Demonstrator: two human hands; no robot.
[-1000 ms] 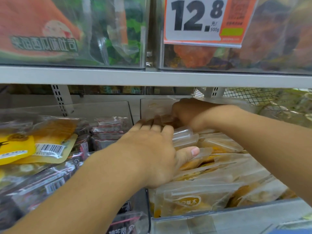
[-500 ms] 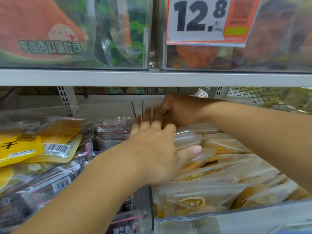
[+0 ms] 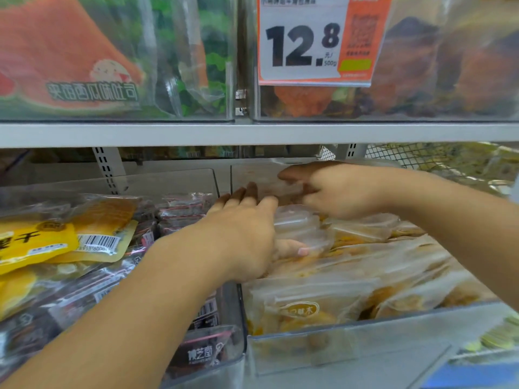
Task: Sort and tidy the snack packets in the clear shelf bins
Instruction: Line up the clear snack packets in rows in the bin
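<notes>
1. At the 12 o'clock end of the right clear shelf bin (image 3: 351,329): right hand (image 3: 345,189), fingers curled on a clear snack packet (image 3: 283,189) with dark contents, long axis running 9-to-3.
2. Left hand (image 3: 247,234): fingers straight and flat, thumb tucked beneath a stack of clear plastic-wrapped packets (image 3: 300,228); grip uncertain.
3. Relation: the dark packet lies just at 12 o'clock of the left fingertips; the right hand is nearer.
4. Left bin: yellow barcoded pouch (image 3: 95,228), dark red-striped packets (image 3: 185,211).
</notes>
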